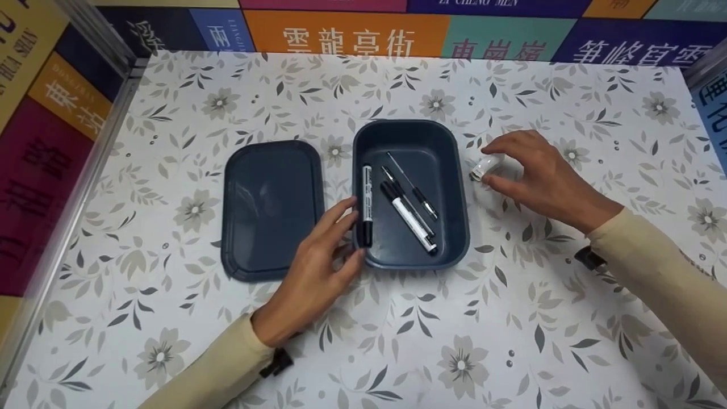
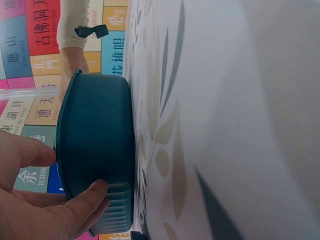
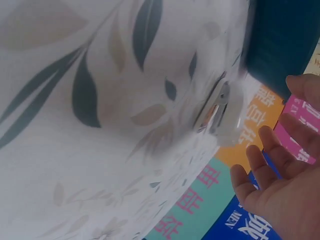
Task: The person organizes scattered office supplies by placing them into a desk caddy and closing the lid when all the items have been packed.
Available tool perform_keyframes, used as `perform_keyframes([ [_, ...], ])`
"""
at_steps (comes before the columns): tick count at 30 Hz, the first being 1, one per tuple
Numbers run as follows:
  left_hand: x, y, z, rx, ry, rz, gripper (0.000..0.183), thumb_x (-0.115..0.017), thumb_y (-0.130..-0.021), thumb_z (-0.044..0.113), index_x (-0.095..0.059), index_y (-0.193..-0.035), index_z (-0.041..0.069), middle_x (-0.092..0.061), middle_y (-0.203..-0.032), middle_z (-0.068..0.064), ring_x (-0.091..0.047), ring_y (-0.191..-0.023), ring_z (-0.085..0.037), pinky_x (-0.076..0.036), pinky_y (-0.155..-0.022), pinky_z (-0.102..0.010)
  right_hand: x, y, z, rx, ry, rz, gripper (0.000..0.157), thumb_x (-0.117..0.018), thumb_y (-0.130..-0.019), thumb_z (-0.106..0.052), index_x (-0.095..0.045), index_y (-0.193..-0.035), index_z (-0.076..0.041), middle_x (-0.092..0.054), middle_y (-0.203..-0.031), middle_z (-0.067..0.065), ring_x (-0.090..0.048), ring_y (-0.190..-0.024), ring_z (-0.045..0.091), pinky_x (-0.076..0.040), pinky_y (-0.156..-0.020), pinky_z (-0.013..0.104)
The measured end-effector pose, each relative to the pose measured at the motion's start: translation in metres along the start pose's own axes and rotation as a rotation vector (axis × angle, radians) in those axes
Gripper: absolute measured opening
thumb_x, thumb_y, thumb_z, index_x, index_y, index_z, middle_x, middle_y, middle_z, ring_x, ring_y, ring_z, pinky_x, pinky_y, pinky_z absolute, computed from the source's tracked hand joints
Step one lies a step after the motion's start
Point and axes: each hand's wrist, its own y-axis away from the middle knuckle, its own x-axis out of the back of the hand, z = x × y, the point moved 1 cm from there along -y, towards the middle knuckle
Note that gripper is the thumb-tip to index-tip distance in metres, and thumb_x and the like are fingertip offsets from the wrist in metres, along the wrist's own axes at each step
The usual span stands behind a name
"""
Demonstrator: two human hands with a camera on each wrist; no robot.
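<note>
A dark blue rectangular box (image 1: 412, 266) stands open-side up. Inside it lie a black-and-white marker (image 1: 367, 204) against the left wall, a second marker (image 1: 410, 218) at a slant, and two slim pens, one a black-gripped pen (image 1: 419, 193). My left hand (image 1: 318, 267) rests at the box's near left corner, its fingers (image 2: 87, 205) touching the outer wall and the thumb at the rim. Right of the box, a small white stapler (image 3: 227, 112) sits on the table. My right hand (image 1: 537, 176) is spread around it, thumb and forefinger on either side, with a gap showing in the right wrist view.
The matching blue lid (image 1: 272, 210) lies flat to the left of the box, partly behind the left hand. A floral cloth (image 1: 460, 363) covers the table. Panels with printed characters (image 1: 352, 34) stand along the back and left edges.
</note>
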Motion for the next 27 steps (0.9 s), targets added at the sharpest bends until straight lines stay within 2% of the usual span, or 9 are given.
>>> perform_keyframes([
  [8, 0.0, 0.0, 0.0, 0.014, 0.051, -0.013, 0.06, -0.069, -0.104, -0.003, -0.048, -0.16, -0.01, -0.034, -0.177, -0.01, -0.066, -0.136, -0.03, -0.06, -0.105, -0.031, -0.002, 0.001, 0.014, -0.002, 0.004, -0.016, 0.041, -0.087, -0.092, 0.002, -0.073, -0.13, 0.003, -0.068, -0.135, 0.02, -0.058, -0.131, 0.038, -0.038, -0.112, 0.025],
  [12, 0.0, 0.0, 0.001, 0.015, 0.062, -0.014, 0.06, -0.069, -0.104, -0.004, -0.048, -0.16, -0.009, -0.034, -0.176, -0.011, -0.065, -0.137, -0.03, -0.06, -0.105, -0.032, -0.003, 0.0, 0.02, -0.014, 0.0, -0.04, 0.041, -0.087, -0.091, 0.002, -0.073, -0.13, 0.003, -0.066, -0.136, 0.021, -0.056, -0.132, 0.04, -0.04, -0.115, 0.034],
  [17, 0.0, 0.001, 0.0, 0.011, 0.06, -0.01, 0.06, -0.069, -0.104, -0.004, -0.048, -0.16, -0.009, -0.035, -0.176, -0.01, -0.066, -0.135, -0.03, -0.061, -0.104, -0.032, -0.006, -0.002, 0.026, -0.033, -0.002, -0.083, 0.041, -0.085, -0.092, 0.002, -0.071, -0.131, 0.003, -0.064, -0.136, 0.021, -0.053, -0.132, 0.042, -0.042, -0.114, 0.045],
  [27, 0.0, 0.0, -0.001, 0.004, 0.016, -0.006, 0.061, -0.07, -0.104, -0.002, -0.048, -0.16, -0.009, -0.036, -0.176, -0.01, -0.068, -0.13, -0.028, -0.063, -0.1, -0.033, -0.007, -0.005, 0.03, -0.097, 0.01, -0.14, 0.037, -0.084, -0.095, 0.0, -0.073, -0.13, 0.001, -0.066, -0.13, 0.019, -0.054, -0.129, 0.039, -0.043, -0.108, 0.049],
])
